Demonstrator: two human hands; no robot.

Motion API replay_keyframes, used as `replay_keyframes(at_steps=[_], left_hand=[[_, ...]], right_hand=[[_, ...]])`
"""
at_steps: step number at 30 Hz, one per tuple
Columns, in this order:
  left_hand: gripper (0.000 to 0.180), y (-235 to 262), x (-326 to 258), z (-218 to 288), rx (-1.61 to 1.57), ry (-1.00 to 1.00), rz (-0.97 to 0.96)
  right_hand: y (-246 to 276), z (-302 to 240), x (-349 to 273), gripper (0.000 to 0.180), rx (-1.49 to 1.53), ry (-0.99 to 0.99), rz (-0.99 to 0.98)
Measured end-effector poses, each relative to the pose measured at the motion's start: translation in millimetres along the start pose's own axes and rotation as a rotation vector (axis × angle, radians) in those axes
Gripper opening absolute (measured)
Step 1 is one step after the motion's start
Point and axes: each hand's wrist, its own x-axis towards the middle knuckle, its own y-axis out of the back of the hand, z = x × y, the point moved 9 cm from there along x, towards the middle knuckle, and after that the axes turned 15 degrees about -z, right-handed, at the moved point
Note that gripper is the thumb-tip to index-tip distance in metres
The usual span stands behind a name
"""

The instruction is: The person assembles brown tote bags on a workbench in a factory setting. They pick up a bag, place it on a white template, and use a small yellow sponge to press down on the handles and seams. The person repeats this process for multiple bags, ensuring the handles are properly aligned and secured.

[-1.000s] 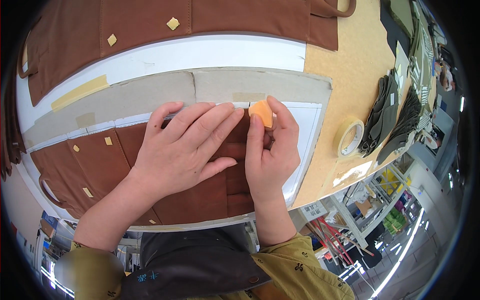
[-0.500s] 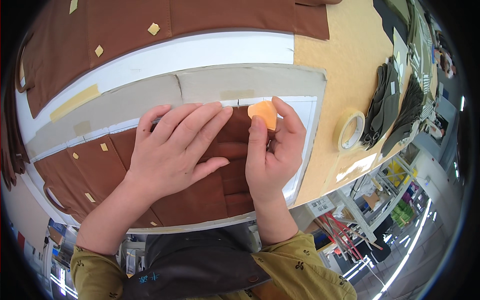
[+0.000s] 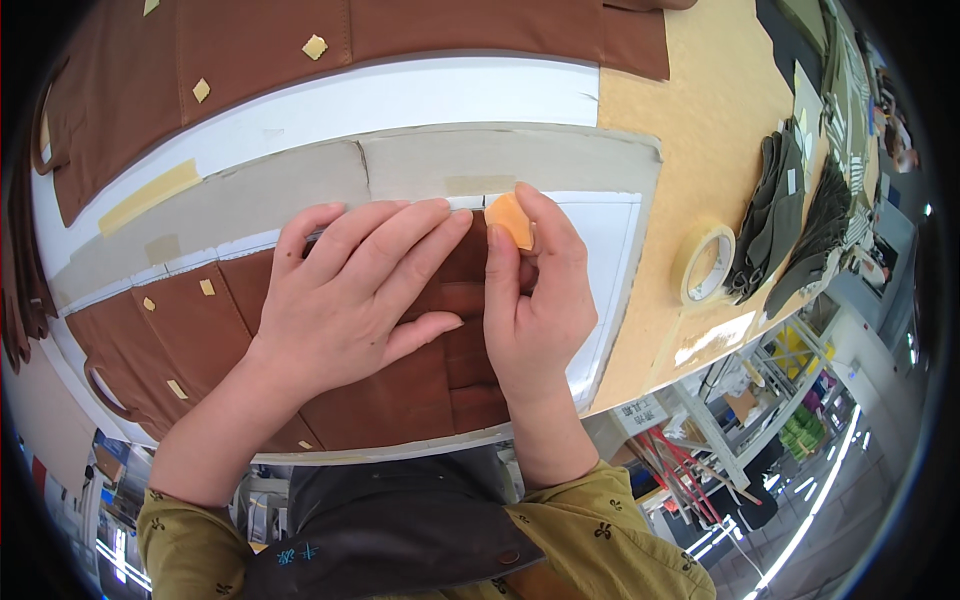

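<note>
A brown fabric piece (image 3: 400,395) with seams and small pale yellow patches lies on a white board (image 3: 612,240), its far edge along a grey strip (image 3: 270,170). My left hand (image 3: 345,280) rests flat on the fabric, fingers stretched out, fingertips at that far edge. Something small and dark shows between its fingers, too hidden to name. My right hand (image 3: 545,310) pinches a flat orange piece of tailor's chalk (image 3: 510,220) between thumb and fingers. The chalk is at the fabric's far edge, just right of my left fingertips, by a short dark mark on the board.
Another brown fabric piece (image 3: 430,30) lies beyond the strip. On the tan table (image 3: 640,340) at right are a roll of masking tape (image 3: 708,265) and dark fabric pieces (image 3: 765,215). A metal rack (image 3: 740,430) stands below the table's right side.
My right hand has moved slightly left with the chalk, which is now closer to my left fingertips and tilted differently. My left hand stays on the fabric.
</note>
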Motion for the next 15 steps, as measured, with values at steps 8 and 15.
replay_keyframes(at_steps=[8,15], left_hand=[[0.067,-0.4,-1.2,-0.2,0.000,0.004,0.013],[0.067,0.5,-2.9,1.2,0.009,0.007,0.013]], right_hand=[[-2.2,-2.5,1.2,0.037,-0.064,-0.002,-0.011],[-1.7,2.2,-3.9,0.034,-0.030,-0.012,-0.029]])
